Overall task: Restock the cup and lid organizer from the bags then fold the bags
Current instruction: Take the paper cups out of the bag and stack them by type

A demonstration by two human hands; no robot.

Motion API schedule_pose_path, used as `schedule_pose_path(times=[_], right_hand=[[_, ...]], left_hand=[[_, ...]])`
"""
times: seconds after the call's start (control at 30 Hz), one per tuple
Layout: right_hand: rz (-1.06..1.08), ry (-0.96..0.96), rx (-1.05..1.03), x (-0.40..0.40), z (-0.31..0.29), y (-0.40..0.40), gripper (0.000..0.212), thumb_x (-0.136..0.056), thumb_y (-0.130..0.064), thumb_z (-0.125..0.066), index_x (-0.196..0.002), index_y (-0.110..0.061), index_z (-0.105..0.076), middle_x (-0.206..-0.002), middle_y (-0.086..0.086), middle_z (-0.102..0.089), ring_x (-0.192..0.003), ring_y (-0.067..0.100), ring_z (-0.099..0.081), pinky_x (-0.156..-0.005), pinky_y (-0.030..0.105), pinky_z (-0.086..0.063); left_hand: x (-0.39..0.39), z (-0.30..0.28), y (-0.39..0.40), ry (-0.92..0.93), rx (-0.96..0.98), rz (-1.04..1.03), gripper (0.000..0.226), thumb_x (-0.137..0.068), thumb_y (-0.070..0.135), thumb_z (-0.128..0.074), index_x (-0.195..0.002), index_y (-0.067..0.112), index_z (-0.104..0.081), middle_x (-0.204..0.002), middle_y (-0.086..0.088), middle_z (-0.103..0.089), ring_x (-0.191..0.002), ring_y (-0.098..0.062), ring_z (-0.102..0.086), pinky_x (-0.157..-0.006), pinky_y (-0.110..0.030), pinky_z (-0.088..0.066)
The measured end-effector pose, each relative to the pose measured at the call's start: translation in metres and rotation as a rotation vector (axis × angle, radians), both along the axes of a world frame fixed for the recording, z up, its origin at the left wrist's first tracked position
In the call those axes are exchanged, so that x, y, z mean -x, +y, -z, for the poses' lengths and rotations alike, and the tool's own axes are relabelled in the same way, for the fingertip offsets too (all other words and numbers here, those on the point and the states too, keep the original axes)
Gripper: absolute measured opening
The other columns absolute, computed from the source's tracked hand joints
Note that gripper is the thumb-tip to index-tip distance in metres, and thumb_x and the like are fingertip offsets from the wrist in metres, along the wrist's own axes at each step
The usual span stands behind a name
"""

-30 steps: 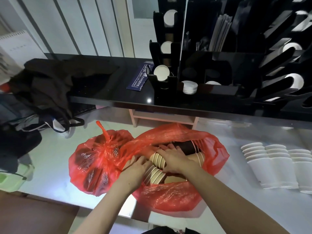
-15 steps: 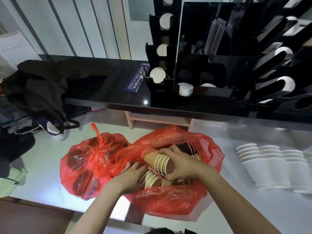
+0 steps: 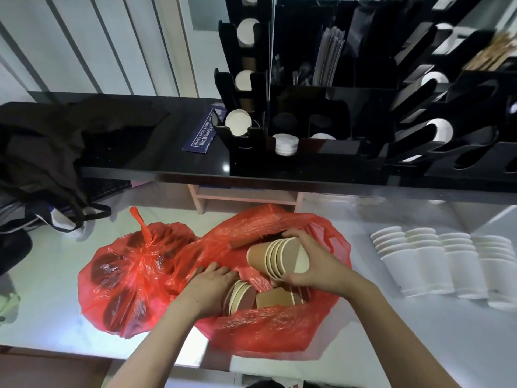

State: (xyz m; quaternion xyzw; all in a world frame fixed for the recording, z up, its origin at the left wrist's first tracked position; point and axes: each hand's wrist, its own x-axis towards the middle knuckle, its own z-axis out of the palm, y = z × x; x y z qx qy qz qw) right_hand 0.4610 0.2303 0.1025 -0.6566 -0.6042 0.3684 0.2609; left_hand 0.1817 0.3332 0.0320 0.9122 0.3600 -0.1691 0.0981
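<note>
An open red plastic bag (image 3: 279, 329) lies on the white counter and holds brown paper cups. My right hand (image 3: 316, 264) grips a nested stack of brown cups (image 3: 275, 257), lifted on its side above the bag's mouth. My left hand (image 3: 212, 284) rests inside the bag on another stack of brown cups (image 3: 240, 294). A second red bag (image 3: 123, 278), knotted shut, sits to the left with dark round lids showing through. The black cup and lid organizer (image 3: 335, 113) stands on the black shelf behind, with white lids in its slots.
Stacks of white paper cups (image 3: 444, 264) lie on the counter to the right. Dark clothing and bags (image 3: 44, 152) are piled at the left. A blue paper pack (image 3: 202, 133) lies on the black shelf (image 3: 156, 163). The counter's front edge runs just below the bags.
My right hand has lifted the stack of brown cups up out of the bag and turned it rightward. My left hand stayed low in the bag.
</note>
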Motion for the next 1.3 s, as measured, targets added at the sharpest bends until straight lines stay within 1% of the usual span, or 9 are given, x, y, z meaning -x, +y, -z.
schedule_pose_path(times=[0.2, 0.27, 0.37, 0.47, 0.53, 0.73, 0.9, 1.07, 1.3], right_hand=[[0.192, 0.159, -0.161, -0.013, -0.012, -0.012, 0.083, -0.067, -0.041, -0.087, -0.133, -0.047, -0.037, -0.127, -0.027, -0.05, -0.121, 0.002, -0.053, -0.099, 0.03, -0.05], [0.248, 0.293, -0.201, -0.021, -0.019, -0.019, 0.084, -0.067, -0.04, -0.088, -0.134, -0.043, -0.036, -0.127, -0.023, -0.052, -0.118, 0.003, -0.057, -0.092, 0.024, -0.052], [0.363, 0.453, -0.312, -0.036, -0.035, -0.031, 0.086, -0.068, -0.041, -0.087, -0.137, -0.035, -0.037, -0.127, -0.005, -0.062, -0.115, 0.016, -0.065, -0.087, 0.034, -0.059], [0.438, 0.543, -0.438, -0.051, -0.054, -0.042, 0.07, -0.071, -0.04, -0.081, -0.131, -0.033, -0.045, -0.116, -0.015, -0.066, -0.104, 0.012, -0.067, -0.077, 0.03, -0.058], [0.464, 0.608, -0.476, -0.065, -0.062, -0.048, 0.064, -0.071, -0.039, -0.08, -0.128, -0.034, -0.05, -0.116, -0.008, -0.066, -0.098, 0.013, -0.065, -0.074, 0.029, -0.055], [0.562, 0.664, -0.42, -0.126, -0.063, -0.083, 0.069, -0.073, -0.047, -0.078, -0.133, -0.023, -0.052, -0.127, 0.011, -0.061, -0.106, 0.021, -0.06, -0.083, 0.037, -0.049], [0.642, 0.649, -0.317, -0.18, -0.056, -0.132, 0.06, -0.077, -0.055, -0.07, -0.125, -0.019, -0.063, -0.105, -0.004, -0.068, -0.093, 0.012, -0.06, -0.079, 0.032, -0.046], [0.786, 0.585, -0.191, -0.226, -0.025, -0.188, 0.056, -0.074, -0.066, -0.068, -0.112, -0.025, -0.069, -0.09, -0.007, -0.067, -0.087, 0.016, -0.057, -0.075, 0.036, -0.041], [0.852, 0.495, 0.09, -0.262, 0.023, -0.253, 0.069, -0.073, -0.069, -0.07, -0.12, -0.02, -0.057, -0.106, -0.005, -0.066, -0.082, 0.006, -0.058, -0.065, 0.023, -0.039]], left_hand=[[-0.009, -0.024, 0.003, -0.332, 0.145, -0.197, 0.079, -0.059, 0.077, -0.064, -0.128, 0.04, -0.048, -0.123, 0.016, -0.058, -0.112, -0.013, -0.053, -0.091, -0.038, -0.049], [-0.015, -0.032, 0.0, -0.478, 0.173, -0.243, 0.081, -0.06, 0.068, -0.078, -0.131, 0.043, -0.047, -0.126, 0.019, -0.06, -0.113, -0.01, -0.057, -0.093, -0.037, -0.05], [-0.027, -0.051, -0.007, -0.621, 0.211, -0.289, 0.09, -0.059, 0.051, -0.089, -0.138, 0.045, -0.044, -0.13, 0.025, -0.058, -0.117, -0.001, -0.056, -0.095, -0.025, -0.048], [-0.045, -0.082, -0.017, -0.732, 0.198, -0.341, 0.085, -0.064, 0.051, -0.091, -0.132, 0.051, -0.041, -0.119, 0.041, -0.052, -0.108, 0.02, -0.052, -0.085, -0.005, -0.04], [-0.06, -0.102, -0.027, -0.809, 0.201, -0.379, 0.08, -0.067, 0.055, -0.089, -0.129, 0.053, -0.04, -0.115, 0.044, -0.05, -0.105, 0.028, -0.047, -0.08, -0.002, -0.039], [-0.128, -0.141, -0.072, -0.96, 0.238, -0.363, 0.069, -0.066, 0.055, -0.089, -0.122, 0.051, -0.048, -0.11, 0.043, -0.059, -0.104, 0.025, -0.054, -0.079, -0.002, -0.042], [-0.2, -0.138, -0.115, -0.941, 0.372, -0.374, 0.084, -0.062, 0.07, -0.08, -0.135, 0.046, -0.047, -0.123, 0.027, -0.066, -0.113, 0.006, -0.063, -0.095, -0.032, -0.055], [-0.272, -0.121, -0.172, -0.829, 0.398, -0.27, 0.088, -0.074, 0.069, -0.077, -0.144, 0.048, -0.029, -0.125, 0.024, -0.061, -0.111, 0.001, -0.061, -0.093, -0.028, -0.052], [-0.335, -0.039, -0.227, -0.649, 0.628, -0.431, 0.077, -0.066, 0.079, -0.07, -0.128, 0.044, -0.04, -0.111, 0.021, -0.072, -0.1, -0.002, -0.069, -0.092, -0.035, -0.058]])
